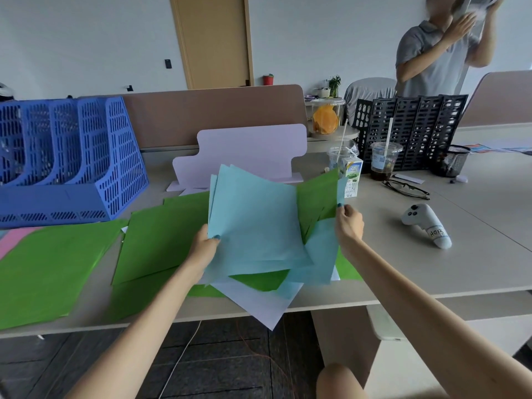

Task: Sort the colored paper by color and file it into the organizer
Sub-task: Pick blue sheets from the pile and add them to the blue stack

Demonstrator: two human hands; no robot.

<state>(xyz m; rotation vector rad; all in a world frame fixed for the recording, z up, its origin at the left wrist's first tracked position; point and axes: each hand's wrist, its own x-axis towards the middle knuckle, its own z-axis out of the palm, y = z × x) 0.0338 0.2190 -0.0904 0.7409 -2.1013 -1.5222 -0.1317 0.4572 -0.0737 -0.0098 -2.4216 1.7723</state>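
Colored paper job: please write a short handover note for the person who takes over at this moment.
Left hand grips a fan of light blue sheets. Right hand pinches the raised edge of a mixed bunch, green and blue. Green sheets lie spread on the table, a pink sheet at far left, white sheets at the front edge. Done: blue partly gathered. The blue organizer shows no paper. Left: finish sorting, file every color.

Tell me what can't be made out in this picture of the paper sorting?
Head view:
- Blue organizer: left end cut off by the frame edge; slot contents screened by its walls.
- Pink paper: partly under green sheets, cut by the left edge.
- Left hand: fingers hidden behind the light blue sheets it grips.
- White sheets: count hidden under the pile.
- Milk carton: print too small.
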